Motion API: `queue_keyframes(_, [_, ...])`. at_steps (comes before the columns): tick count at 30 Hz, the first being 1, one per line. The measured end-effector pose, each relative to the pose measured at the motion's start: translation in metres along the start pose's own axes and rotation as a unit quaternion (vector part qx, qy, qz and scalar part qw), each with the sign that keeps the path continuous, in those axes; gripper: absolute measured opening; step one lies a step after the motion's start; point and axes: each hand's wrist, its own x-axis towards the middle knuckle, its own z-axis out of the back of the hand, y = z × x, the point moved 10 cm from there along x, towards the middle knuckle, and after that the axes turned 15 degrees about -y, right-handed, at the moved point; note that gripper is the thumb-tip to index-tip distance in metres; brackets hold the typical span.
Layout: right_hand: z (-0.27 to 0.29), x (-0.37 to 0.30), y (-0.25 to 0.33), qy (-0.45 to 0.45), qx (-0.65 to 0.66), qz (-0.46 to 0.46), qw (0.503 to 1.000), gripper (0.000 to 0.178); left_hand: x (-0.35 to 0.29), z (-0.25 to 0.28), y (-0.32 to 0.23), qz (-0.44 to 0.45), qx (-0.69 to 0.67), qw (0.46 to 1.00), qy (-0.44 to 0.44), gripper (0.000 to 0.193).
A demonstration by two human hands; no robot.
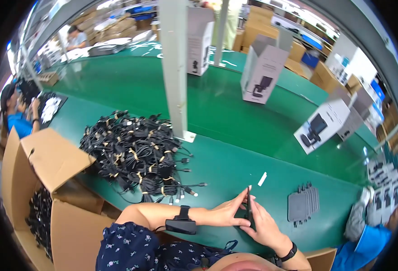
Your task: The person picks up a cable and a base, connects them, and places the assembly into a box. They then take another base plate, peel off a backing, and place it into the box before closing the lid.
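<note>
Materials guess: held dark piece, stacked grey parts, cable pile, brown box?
Held dark piece: perhaps plastic; seen edge-on, so finish unclear.
Stacked grey parts: likely moulded plastic, matte, identical outlines; coated metal possible.
Cable pile: probably rubber- or plastic-coated; black, slight sheen, bent into loops.
Brown box: matte cardboard, bare brown with stiff folded panels.

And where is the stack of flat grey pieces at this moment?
In the head view's lower right, the grey stack lies on the green table, right of the right hand and below-right of the white strip.
</note>
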Motion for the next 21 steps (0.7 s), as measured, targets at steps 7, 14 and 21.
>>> queue_keyframes(7, [0.006, -0.008, -0.007, -0.005, -0.018, -0.013, 1.000, 0.093, 0.001, -0.014, -0.009, 0.013, 0.059, 0.997, 0.055, 0.115])
queue_keyframes(14, [0.006, -0.009, -0.015, -0.021, -0.010, -0.028, 0.999, 0.080, 0.002, -0.010, -0.009, 0.022, 0.029, 0.999, 0.037, 0.111])
queue_keyframes(21, [0.007, -0.002, -0.023, -0.079, 0.007, -0.028, 0.996, 0.074, 0.005, -0.006, -0.017, -0.011, 0.032, 0.998, 0.047, 0.101])
